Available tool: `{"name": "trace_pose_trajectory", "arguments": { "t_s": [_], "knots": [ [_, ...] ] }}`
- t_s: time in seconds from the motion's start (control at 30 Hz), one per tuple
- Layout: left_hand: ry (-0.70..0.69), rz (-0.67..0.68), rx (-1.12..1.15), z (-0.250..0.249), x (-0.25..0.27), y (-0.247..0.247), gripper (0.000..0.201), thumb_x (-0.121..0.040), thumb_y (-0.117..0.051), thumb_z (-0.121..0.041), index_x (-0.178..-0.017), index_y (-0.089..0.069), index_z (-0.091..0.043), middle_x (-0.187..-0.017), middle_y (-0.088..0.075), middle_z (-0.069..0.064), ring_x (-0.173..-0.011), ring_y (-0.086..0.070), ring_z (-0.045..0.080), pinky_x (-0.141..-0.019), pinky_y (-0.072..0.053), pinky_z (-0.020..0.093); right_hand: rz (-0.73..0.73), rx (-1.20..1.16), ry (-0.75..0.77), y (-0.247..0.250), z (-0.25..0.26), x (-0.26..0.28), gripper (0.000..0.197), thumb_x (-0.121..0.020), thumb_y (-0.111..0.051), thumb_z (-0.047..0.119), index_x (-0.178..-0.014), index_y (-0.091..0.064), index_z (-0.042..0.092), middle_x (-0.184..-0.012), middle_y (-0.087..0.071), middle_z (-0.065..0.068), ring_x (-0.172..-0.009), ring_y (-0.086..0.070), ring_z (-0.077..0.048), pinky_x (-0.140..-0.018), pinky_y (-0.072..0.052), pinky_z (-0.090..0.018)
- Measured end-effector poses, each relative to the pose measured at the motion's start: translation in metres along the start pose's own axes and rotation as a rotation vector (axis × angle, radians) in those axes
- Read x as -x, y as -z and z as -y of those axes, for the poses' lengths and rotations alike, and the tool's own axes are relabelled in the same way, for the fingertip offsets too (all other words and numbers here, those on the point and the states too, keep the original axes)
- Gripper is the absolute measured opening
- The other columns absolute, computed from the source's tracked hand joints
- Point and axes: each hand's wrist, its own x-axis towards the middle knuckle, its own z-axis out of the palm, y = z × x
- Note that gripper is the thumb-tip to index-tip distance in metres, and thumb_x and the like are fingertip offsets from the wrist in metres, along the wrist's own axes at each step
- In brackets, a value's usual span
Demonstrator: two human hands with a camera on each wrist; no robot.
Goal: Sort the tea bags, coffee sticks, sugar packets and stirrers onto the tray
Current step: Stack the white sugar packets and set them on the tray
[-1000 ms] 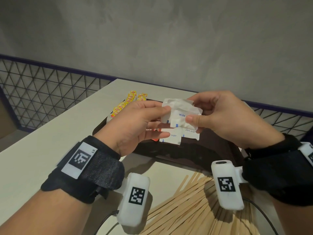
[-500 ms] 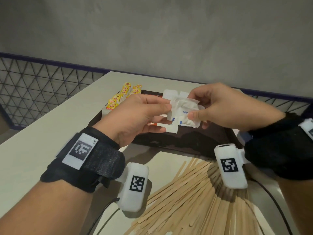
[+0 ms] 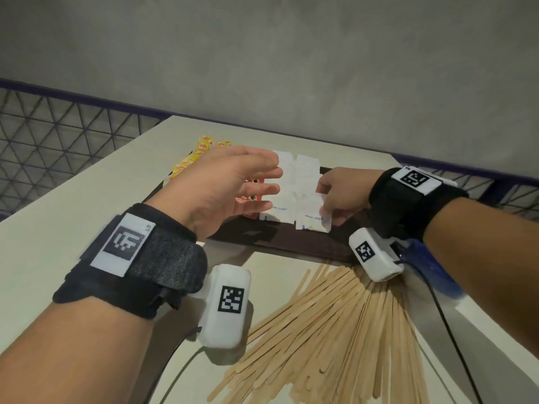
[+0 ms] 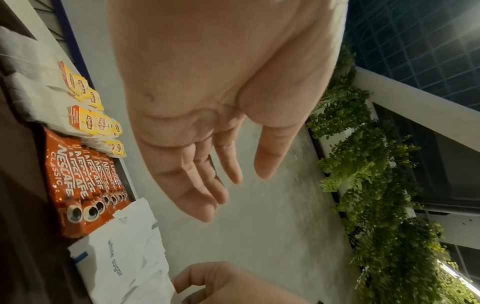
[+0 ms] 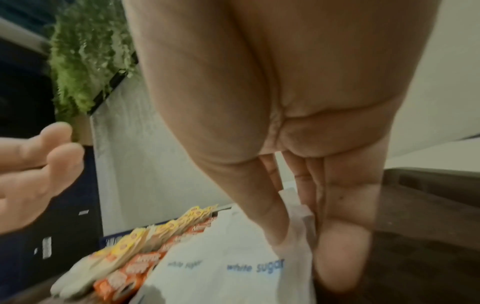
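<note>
Tray (image 3: 294,252) with sorted sachets, taken as the landmark throughout. Tea bags (image 3: 191,158), yellow tags printed "Lipton", lie at the tray's far left corner; coffee sticks (image 4: 85,185), orange foil marked "NESCAFE CLASSIC" with a cup motif, lie in a row just right of them; sugar packets (image 3: 294,193), white paper printed "white sugar" in blue, occupy the tray's middle in two columns. Stirrers (image 3: 335,330), a fan of pale wooden sticks, are off the tray on the table (image 3: 58,228) against its near edge, not yet sorted. The left hand (image 3: 233,188) hovers above the coffee sticks with fingers straight and spread, holding nothing. The right hand (image 3: 341,196) is down at the right column of packets, thumb and fingers pinching the edge of the nearest packet (image 5: 259,271); whether the packet is already resting on the tray or just above it cannot be told. Handling, as judged: the packets are light, limp paper with loose contents that shift, best taken by a crimped end or flat between thumb and fingers; a hard squeeze could crumple or tear them. The foil sticks look smooth and likely slippery, so a grip across the middle suits. The stirrers are thin, stiff and light, prone to scatter; gathering them as a bundle around mid-length should serve.
</note>
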Motion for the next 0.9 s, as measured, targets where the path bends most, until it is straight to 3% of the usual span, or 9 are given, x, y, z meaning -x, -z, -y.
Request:
{"name": "trace_pose_trajectory", "arguments": {
  "t_s": [0.07,0.13,0.27,0.43,0.6,0.7,0.8,0.9],
  "knots": [
    [-0.002,-0.003,0.005,0.0,0.0,0.0,0.026,-0.096,-0.07,-0.024,-0.12,-0.07,-0.011,-0.115,-0.077,0.009,-0.103,-0.076,0.027,-0.077,-0.06,0.036,0.0,0.018,-0.009,-0.003,0.0,-0.001,0.028,-0.085,-0.078,0.007,-0.11,-0.067,0.002,-0.102,-0.076,-0.018,-0.083,-0.077,-0.031,-0.081,-0.063,-0.048],
    [-0.007,-0.01,0.005,0.0,0.001,0.001,0.025,-0.097,-0.07,-0.024,-0.118,-0.071,-0.011,-0.114,-0.077,0.009,-0.102,-0.076,0.027,-0.076,-0.06,0.035,-0.016,0.028,-0.014,-0.005,0.001,0.0,0.03,-0.091,-0.074,0.023,-0.109,-0.067,0.0,-0.104,-0.074,-0.017,-0.083,-0.077,-0.03,-0.081,-0.064,-0.045],
    [-0.009,-0.009,0.005,0.0,0.001,0.0,0.022,-0.097,-0.07,-0.024,-0.115,-0.071,-0.012,-0.112,-0.078,0.008,-0.101,-0.076,0.026,-0.074,-0.059,0.035,0.002,0.161,-0.007,-0.006,0.005,0.005,0.057,-0.081,-0.082,0.046,-0.115,-0.061,0.005,-0.102,-0.073,-0.008,-0.076,-0.078,-0.022,-0.078,-0.065,-0.039],
    [-0.013,-0.007,-0.012,0.002,-0.001,0.0,0.022,-0.096,-0.071,-0.024,-0.115,-0.072,-0.013,-0.112,-0.077,0.008,-0.101,-0.076,0.026,-0.075,-0.058,0.036,0.009,0.363,0.015,-0.013,0.012,0.008,0.053,-0.085,-0.08,0.038,-0.126,-0.062,0.007,-0.1,-0.076,-0.004,-0.077,-0.077,-0.017,-0.078,-0.063,-0.03],
    [-0.015,0.013,-0.024,0.0,0.0,-0.005,0.022,-0.096,-0.07,-0.021,-0.115,-0.071,-0.009,-0.111,-0.077,0.011,-0.095,-0.077,0.025,-0.074,-0.059,0.034,-0.041,0.286,0.022,-0.017,0.017,0.004,0.057,-0.086,-0.081,0.024,-0.133,-0.055,0.007,-0.101,-0.073,-0.006,-0.078,-0.076,-0.019,-0.075,-0.063,-0.03],
    [-0.036,0.035,-0.053,-0.007,0.001,-0.008,0.022,-0.096,-0.07,-0.019,-0.115,-0.07,-0.006,-0.106,-0.077,0.012,-0.087,-0.076,0.023,-0.072,-0.06,0.032,-0.058,0.222,0.01,-0.015,0.015,0.01,0.065,-0.085,-0.082,0.023,-0.138,-0.048,0.009,-0.1,-0.071,-0.005,-0.074,-0.073,-0.017,-0.067,-0.062,-0.027],
    [-0.043,0.021,-0.289,-0.01,-0.007,-0.01,0.013,-0.096,-0.07,-0.014,-0.107,-0.073,-0.007,-0.101,-0.076,0.011,-0.079,-0.073,0.018,-0.074,-0.06,0.035,-0.092,0.161,-0.021,-0.012,0.009,0.015,0.075,-0.083,-0.084,0.028,-0.14,-0.039,0.011,-0.11,-0.065,-0.005,-0.075,-0.072,-0.02,-0.066,-0.062,-0.028],
    [-0.055,0.068,-0.809,-0.008,-0.015,-0.013,0.012,-0.096,-0.066,-0.022,-0.101,-0.077,-0.018,-0.098,-0.076,0.002,-0.089,-0.073,0.017,-0.089,-0.062,0.041,-0.052,0.042,-0.052,-0.013,0.006,0.019,0.067,-0.083,-0.083,0.031,-0.134,-0.044,0.009,-0.118,-0.066,-0.007,-0.079,-0.074,-0.023,-0.072,-0.064,-0.033]
  ]
}}
